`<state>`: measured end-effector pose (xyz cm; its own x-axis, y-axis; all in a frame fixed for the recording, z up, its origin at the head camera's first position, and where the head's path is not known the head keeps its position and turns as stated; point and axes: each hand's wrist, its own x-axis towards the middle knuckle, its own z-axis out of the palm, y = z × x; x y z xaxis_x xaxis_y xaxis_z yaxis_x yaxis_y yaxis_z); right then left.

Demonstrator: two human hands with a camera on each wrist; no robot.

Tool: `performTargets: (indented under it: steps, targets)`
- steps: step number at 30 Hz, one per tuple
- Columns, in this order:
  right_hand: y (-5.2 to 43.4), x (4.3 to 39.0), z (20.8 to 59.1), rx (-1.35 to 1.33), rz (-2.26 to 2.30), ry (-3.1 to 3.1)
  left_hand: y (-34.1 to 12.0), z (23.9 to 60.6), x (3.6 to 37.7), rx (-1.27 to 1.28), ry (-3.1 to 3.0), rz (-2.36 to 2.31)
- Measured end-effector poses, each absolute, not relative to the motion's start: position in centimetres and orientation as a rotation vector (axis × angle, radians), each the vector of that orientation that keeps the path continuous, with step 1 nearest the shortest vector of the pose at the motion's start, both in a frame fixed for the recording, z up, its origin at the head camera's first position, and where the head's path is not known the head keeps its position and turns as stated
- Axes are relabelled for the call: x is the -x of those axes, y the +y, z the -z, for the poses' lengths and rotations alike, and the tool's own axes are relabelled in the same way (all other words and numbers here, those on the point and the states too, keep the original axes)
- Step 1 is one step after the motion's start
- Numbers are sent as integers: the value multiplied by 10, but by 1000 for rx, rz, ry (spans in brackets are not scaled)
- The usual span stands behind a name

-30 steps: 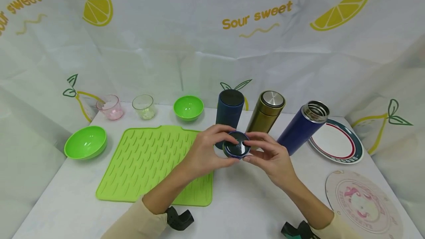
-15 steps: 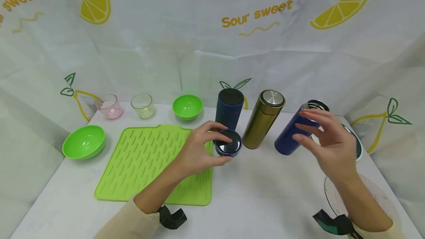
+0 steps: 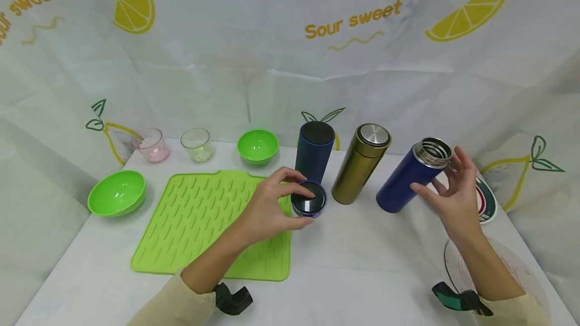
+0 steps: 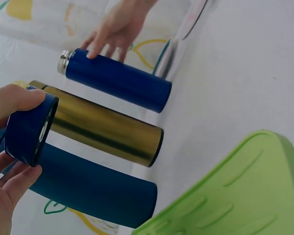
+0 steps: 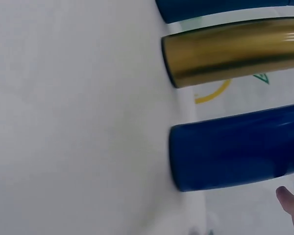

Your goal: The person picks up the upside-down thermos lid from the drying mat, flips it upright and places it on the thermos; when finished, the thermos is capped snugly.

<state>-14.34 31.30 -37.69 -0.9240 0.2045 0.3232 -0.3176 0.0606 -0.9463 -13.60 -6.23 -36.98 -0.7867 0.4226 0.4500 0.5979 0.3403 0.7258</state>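
Observation:
My left hand [image 3: 267,208] pinches a dark blue bottle lid [image 3: 309,198] by its sides, fingers on top and far edge, thumb below. In the left wrist view the lid [image 4: 30,128] shows its blue side wall and dark rim. An uncapped blue vacuum flask [image 3: 408,177] stands to the right, its steel threaded mouth bare. Beside its upper part is my right hand [image 3: 455,197], thumb on the near side and fingers spread behind. The right wrist view catches only a fingertip [image 5: 286,199] beside the flask [image 5: 230,152].
A gold flask [image 3: 360,165] and a capped dark blue flask [image 3: 313,155] stand between the hands at the back. Leftward lie a green mat [image 3: 199,225], two green bowls [image 3: 257,147] and two small glasses [image 3: 196,145]. A plate [image 3: 487,202] and a round mat [image 3: 521,270] are at the right.
My right hand has let go of the lid and moved right to the uncapped blue flask. The left hand keeps the lid, shifted slightly left.

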Motion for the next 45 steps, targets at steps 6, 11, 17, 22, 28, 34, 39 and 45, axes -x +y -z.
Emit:
performTargets:
  steps: [6,11,17,22,28,34,39,45]
  targets:
    - [310,148,402,-96,-1917,-2099,-62,372,136,923,-2414,1431]
    - [306,150,410,-36,-1906,-2117,-61,373,137,921,-2418,1435]
    - [310,149,414,-33,-1828,-2192,-59,373,136,938,-2420,1452]
    - [315,146,414,-122,-1844,-2194,-57,373,137,950,-2403,1456]
    - [315,141,411,-235,-1880,-2224,-55,368,139,966,-2380,1474]
    - [309,131,405,-352,-1716,-2388,-51,359,138,970,-2367,1527]
    - [305,125,398,-440,-1495,-2532,-44,351,138,1022,-2312,1550]
    - [302,124,388,-592,-1351,-2641,-35,343,137,1061,-2259,1665]
